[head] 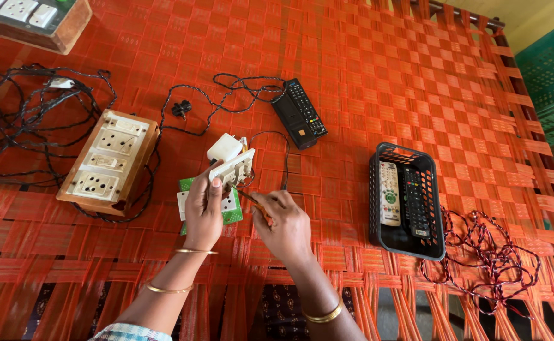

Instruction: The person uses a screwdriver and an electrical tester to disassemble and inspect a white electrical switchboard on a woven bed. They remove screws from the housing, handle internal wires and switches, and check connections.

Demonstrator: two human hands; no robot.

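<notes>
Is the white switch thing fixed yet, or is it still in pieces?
Still in pieces. The left hand holds up the white switch plate, off any box, with a thin black wire hanging by it. The right hand points a small orange-handled tool at its underside. The wooden switchboard lies whole beside them. Left to do: the plate is not yet mounted on anything.

Looks like a home: woven orange cot (pixel 365 57) as worktop, wooden switchboards (pixel 108 161), tangled cords (pixel 30 120) left, remotes in a basket (pixel 407 201) right.

Socket board (pixel 108 161) left of hands; remote (pixel 300 112) behind; basket (pixel 407 246) with remotes right.
</notes>
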